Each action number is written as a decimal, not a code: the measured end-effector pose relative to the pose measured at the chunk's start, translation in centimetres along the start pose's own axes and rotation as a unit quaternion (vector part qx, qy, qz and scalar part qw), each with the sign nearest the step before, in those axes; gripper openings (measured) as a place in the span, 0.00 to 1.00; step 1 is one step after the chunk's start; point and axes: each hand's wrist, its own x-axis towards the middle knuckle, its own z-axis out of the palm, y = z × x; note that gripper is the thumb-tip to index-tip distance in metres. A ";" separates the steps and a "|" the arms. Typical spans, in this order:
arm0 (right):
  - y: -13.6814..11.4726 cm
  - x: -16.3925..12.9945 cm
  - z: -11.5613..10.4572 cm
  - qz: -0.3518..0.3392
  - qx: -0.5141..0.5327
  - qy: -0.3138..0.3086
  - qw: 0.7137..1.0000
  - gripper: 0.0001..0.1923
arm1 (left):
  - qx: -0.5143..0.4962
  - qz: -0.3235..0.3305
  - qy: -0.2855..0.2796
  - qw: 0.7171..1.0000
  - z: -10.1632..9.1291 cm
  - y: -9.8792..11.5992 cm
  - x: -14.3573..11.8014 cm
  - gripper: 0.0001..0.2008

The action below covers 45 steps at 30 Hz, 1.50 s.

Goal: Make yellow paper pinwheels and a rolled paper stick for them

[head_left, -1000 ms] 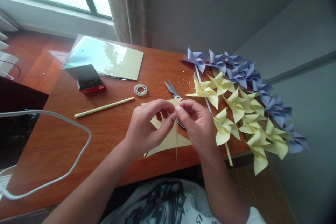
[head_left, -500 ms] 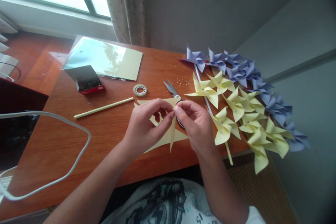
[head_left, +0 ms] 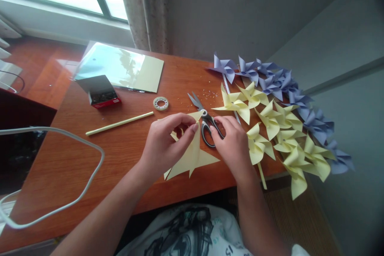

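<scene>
My left hand (head_left: pixel 168 144) pinches the folded corners of a cut pale yellow paper square (head_left: pixel 192 156) at its middle, holding it just above the wooden table (head_left: pixel 126 148). My right hand (head_left: pixel 232 144) has come off the paper and rests on the table with its fingertips at the black handles of the scissors (head_left: pixel 205 118). The scissors lie flat, blades pointing away from me. A yellow paper stick (head_left: pixel 120 123) lies to the left of my hands.
Several finished yellow pinwheels (head_left: pixel 270 128) and purple pinwheels (head_left: pixel 279 82) lie piled at the right table edge. A tape roll (head_left: pixel 161 103), an open red box of pins (head_left: pixel 102 94), a glossy sheet stack (head_left: pixel 120 66) and a white cable (head_left: pixel 75 144) lie to the left.
My right hand let go of the paper's centre and moved right to the scissors' handles. My left hand keeps hold of the paper, which dropped slightly toward the table.
</scene>
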 end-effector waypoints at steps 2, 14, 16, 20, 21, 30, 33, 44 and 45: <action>0.7 -0.3 0.6 -0.014 -0.059 -0.018 0.998 0.14 | -0.001 -0.004 -0.003 1.000 0.0 0.0 0.0 0.03; 0.8 -0.3 1.4 0.037 -0.165 -0.076 0.983 0.19 | 0.017 0.006 0.007 1.000 0.2 -0.3 0.0 0.04; 0.7 -0.2 1.2 0.047 -0.170 -0.085 0.981 0.17 | 0.006 0.001 0.014 1.000 0.2 -0.3 0.0 0.04; 1.1 0.2 0.3 0.084 -0.097 -0.101 0.987 0.11 | -0.009 -0.011 0.012 1.000 0.3 -0.5 0.1 0.05; 1.3 0.3 -0.1 0.101 -0.051 -0.102 0.988 0.11 | -0.013 -0.013 0.013 1.000 0.2 -0.6 0.1 0.05; 2.0 -2.0 -1.7 0.187 0.525 -0.101 0.824 0.22 | -0.035 -0.020 0.016 0.999 0.2 -0.7 0.1 0.07; 1.5 -3.1 -1.4 0.160 0.563 -0.113 0.803 0.30 | -0.029 -0.021 0.016 0.999 0.2 -0.6 0.1 0.07; 0.0 -3.1 -3.7 0.128 0.556 -0.198 0.797 0.12 | -0.013 -0.008 0.022 1.000 0.2 -0.7 0.2 0.06; 0.0 -3.1 -3.8 0.118 0.548 -0.204 0.803 0.13 | -0.013 -0.005 0.021 1.000 0.2 -0.7 0.1 0.06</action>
